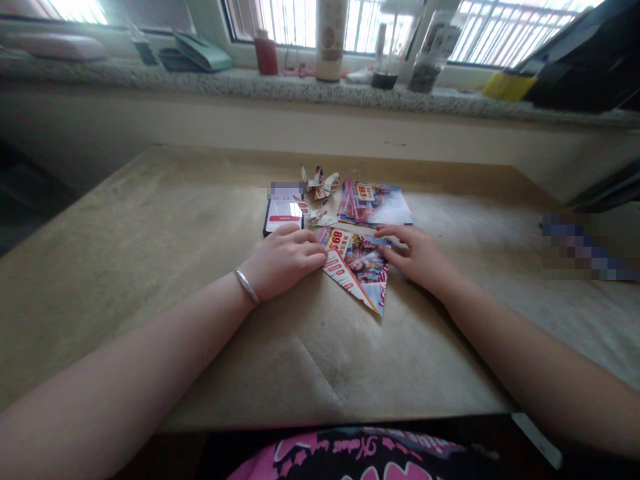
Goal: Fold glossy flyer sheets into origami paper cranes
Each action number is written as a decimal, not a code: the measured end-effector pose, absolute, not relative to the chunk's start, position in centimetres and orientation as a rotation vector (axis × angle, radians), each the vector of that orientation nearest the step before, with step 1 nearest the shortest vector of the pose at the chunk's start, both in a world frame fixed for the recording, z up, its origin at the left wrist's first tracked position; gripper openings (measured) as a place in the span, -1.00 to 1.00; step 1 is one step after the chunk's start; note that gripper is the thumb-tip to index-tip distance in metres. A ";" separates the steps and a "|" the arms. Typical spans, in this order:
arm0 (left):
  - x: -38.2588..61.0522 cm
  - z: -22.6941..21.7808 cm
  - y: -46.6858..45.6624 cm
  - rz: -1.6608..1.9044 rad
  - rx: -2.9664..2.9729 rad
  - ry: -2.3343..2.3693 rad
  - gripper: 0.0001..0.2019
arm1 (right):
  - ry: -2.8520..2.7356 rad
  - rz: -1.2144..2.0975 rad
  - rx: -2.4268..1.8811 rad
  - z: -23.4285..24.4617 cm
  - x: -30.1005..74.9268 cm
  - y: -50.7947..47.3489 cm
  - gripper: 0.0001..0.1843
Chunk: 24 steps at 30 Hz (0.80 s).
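Observation:
A printed flyer sheet (361,263), partly folded with a white flap on its lower left and a point towards me, lies on the table between my hands. My left hand (287,257), with a silver bangle at its wrist, is closed at the sheet's left corner, fingertips on the edge. At the right side, my right hand (413,253) has the sheet's edge between thumb and curved fingers. Just beyond are a stack of similar printed sheets (377,203), a folded paper crane (320,183) and another folded paper piece (320,215).
A phone (284,210) with a lit screen lies beyond my left hand. The brown-covered table (240,373) meets a wall under a stone windowsill (280,85). On the sill stand a red container (266,55), a tall bottle (330,40) and a clear jar (433,57).

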<state>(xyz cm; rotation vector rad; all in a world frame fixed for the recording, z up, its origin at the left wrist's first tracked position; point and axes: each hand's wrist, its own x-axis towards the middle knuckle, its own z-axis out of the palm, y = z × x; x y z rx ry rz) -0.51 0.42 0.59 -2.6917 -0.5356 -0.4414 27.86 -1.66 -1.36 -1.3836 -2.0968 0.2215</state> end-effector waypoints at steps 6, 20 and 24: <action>-0.6 0.6 0.4 -0.425 -2.621 -0.641 -0.84 | -2.084 0.272 -1.489 -1.0 27.8 -1.8 -0.75; -0.1 1.3 -0.6 -0.518 -2.747 -0.529 -0.79 | -1.788 0.535 -1.389 -1.3 27.6 -2.3 -0.81; -0.1 1.1 -0.5 -0.499 -2.793 -0.497 -0.77 | -1.695 0.429 -1.440 -1.4 27.5 -2.3 -0.81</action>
